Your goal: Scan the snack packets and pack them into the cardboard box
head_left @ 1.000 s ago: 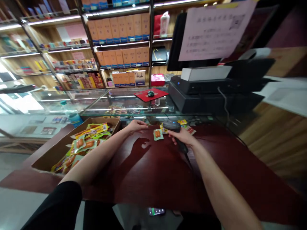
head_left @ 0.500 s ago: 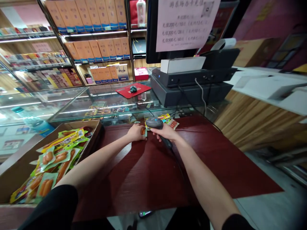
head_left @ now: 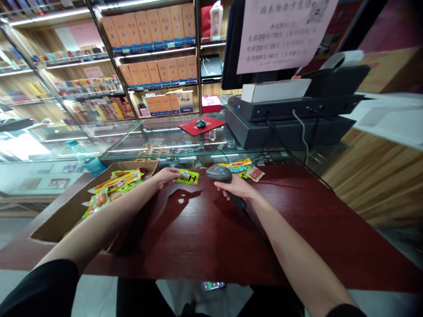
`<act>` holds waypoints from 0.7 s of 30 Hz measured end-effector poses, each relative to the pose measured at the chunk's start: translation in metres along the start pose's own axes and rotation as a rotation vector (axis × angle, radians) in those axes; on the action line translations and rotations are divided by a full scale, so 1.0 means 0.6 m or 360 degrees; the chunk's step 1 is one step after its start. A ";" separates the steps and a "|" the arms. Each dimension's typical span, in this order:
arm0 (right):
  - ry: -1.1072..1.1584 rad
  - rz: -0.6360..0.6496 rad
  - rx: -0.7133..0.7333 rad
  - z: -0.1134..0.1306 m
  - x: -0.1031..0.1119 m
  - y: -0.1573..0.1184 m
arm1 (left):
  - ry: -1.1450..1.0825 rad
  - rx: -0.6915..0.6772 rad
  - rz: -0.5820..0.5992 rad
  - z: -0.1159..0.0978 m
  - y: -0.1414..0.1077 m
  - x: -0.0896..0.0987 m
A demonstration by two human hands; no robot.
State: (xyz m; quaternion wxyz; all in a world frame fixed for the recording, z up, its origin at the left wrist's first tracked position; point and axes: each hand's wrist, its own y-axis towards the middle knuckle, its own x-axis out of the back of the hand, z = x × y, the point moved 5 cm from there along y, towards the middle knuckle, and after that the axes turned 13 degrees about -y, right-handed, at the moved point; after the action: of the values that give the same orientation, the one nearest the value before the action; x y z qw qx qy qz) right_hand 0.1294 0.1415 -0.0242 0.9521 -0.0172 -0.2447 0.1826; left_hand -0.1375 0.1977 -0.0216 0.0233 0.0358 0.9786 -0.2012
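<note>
Green pack (head_left: pixel 189 177) pinched in left hand (head_left: pixel 168 176) | scanner (head_left: pixel 218 172) gripped in right hand (head_left: pixel 239 187) | few packs (head_left: pixel 255 173) seemingly dealt with, right of centre | more unhandled in box (head_left: pixel 62 215), left

Left hand (head_left: pixel 168 177) and right hand (head_left: pixel 238 186), both bare, held forward and apart. Left: fingertips (head_left: pixel 175 175) pinched, directed toward the right grip; behind them the left forearm (head_left: pixel 112 218) slants back and outward to a black sleeve (head_left: pixel 42 286). Right: fingers (head_left: pixel 226 192) curled in a fuller grasp; behind this grip the right forearm (head_left: pixel 287 242) slants outward, its sleeve edge (head_left: pixel 345 311) just visible.
</note>
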 end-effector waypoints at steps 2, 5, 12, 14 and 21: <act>-0.0015 0.0070 0.0043 0.015 -0.016 -0.006 | -0.0141 -0.0025 0.0004 0.001 -0.020 0.027; 0.0011 0.0162 0.0103 0.036 -0.042 -0.018 | -0.0268 -0.0050 -0.0003 0.012 -0.038 0.050; -0.0070 0.0333 0.0207 0.067 -0.085 -0.036 | -0.0230 -0.0101 -0.0043 0.025 -0.043 0.055; -0.0084 0.0326 0.0177 0.068 -0.087 -0.037 | -0.0193 -0.0116 -0.0021 0.024 -0.043 0.053; -0.0126 0.0323 0.0213 0.070 -0.086 -0.037 | -0.0129 -0.0128 0.0110 0.027 -0.043 0.043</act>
State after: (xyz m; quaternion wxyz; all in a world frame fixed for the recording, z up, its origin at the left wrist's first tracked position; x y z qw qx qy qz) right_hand 0.0749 0.1000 -0.0084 0.9173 0.0288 -0.2665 0.2945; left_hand -0.1647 0.1693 -0.0280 0.0714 0.0603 0.9824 -0.1620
